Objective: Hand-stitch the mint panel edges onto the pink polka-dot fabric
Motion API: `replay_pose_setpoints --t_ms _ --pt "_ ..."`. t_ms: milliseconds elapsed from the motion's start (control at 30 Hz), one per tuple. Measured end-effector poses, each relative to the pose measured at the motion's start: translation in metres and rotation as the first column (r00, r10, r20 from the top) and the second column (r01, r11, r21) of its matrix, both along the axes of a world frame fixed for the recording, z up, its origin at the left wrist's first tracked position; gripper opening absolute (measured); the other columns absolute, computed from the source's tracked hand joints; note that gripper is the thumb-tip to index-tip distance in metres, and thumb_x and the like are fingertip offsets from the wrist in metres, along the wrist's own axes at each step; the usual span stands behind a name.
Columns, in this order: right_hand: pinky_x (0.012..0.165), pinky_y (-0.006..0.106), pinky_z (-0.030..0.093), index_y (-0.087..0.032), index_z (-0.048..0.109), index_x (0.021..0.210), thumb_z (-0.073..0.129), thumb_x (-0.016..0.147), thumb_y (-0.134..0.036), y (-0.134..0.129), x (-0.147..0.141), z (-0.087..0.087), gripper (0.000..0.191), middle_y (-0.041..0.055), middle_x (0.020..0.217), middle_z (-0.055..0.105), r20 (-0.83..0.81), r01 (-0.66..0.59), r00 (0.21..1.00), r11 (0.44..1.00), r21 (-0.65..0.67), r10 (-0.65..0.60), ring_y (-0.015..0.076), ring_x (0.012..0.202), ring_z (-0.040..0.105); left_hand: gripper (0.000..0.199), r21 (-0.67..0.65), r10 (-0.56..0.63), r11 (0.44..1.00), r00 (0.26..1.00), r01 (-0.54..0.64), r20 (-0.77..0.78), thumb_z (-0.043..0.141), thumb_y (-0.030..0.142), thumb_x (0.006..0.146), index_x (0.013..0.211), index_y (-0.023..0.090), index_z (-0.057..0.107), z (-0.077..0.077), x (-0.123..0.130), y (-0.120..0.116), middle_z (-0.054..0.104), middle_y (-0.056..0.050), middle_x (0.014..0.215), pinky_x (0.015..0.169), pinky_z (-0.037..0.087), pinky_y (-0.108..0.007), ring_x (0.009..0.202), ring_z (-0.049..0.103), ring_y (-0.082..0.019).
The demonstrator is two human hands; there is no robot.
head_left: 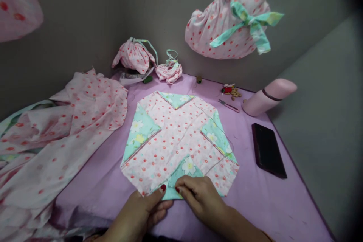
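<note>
An eight-sided pink cloth [176,132] with red dots lies flat on the purple-covered table. Green floral triangles show at several of its edges, the nearest being a green corner flap [187,168] in front of me. My left hand [146,206] pinches the near edge of the cloth, thumb on top and fingers underneath. Just right of it, my right hand [200,193] has thumb and forefinger pressed together at the flap. Whatever is between those fingertips is too small to make out. A dark thread [218,162] runs from near this hand across the cloth's right side.
Pink dotted fabric [85,121] is heaped at left. A bag with a green bow [229,26] hangs above; small pouches [134,56] sit at the back. Thread snips [229,106], a pink bottle [268,98] and a black phone [269,151] lie along the right.
</note>
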State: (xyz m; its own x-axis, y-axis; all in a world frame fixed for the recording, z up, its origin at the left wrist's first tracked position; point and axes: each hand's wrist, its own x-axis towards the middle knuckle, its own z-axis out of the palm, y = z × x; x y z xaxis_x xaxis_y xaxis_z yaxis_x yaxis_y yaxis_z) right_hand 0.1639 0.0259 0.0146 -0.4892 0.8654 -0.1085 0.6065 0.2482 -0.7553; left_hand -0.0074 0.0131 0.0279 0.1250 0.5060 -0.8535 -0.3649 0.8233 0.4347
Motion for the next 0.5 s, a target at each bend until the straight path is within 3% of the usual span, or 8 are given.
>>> replay_pose_setpoints --t_ms 367,500 --pt "0.058 0.019 0.038 -0.019 0.062 0.084 0.043 0.084 -0.016 0.001 0.0021 -0.0001 0.019 -0.0005 0.07 0.065 -0.053 -0.013 0.999 1.0 -0.006 0.013 0.0106 0.062 0.059 0.028 -0.018 -0.04 0.999 0.999 0.04 0.019 0.066 0.019 0.072 0.095 0.008 0.055 -0.0012 -0.0007 0.0019 0.068 -0.009 0.081 0.065 0.051 -0.025 0.069 0.064 -0.016" --pt "0.058 0.019 0.038 -0.019 0.062 0.083 0.044 0.084 -0.016 0.0009 0.0022 0.0005 0.019 -0.0005 0.069 0.065 -0.047 -0.016 0.999 1.0 -0.011 0.016 0.0105 0.06 0.058 0.028 -0.021 -0.04 0.999 0.999 0.041 0.019 0.065 0.02 0.073 0.096 0.009 0.054 -0.0012 -0.0024 0.001 0.067 -0.01 0.087 0.067 0.051 -0.026 0.072 0.064 -0.017"
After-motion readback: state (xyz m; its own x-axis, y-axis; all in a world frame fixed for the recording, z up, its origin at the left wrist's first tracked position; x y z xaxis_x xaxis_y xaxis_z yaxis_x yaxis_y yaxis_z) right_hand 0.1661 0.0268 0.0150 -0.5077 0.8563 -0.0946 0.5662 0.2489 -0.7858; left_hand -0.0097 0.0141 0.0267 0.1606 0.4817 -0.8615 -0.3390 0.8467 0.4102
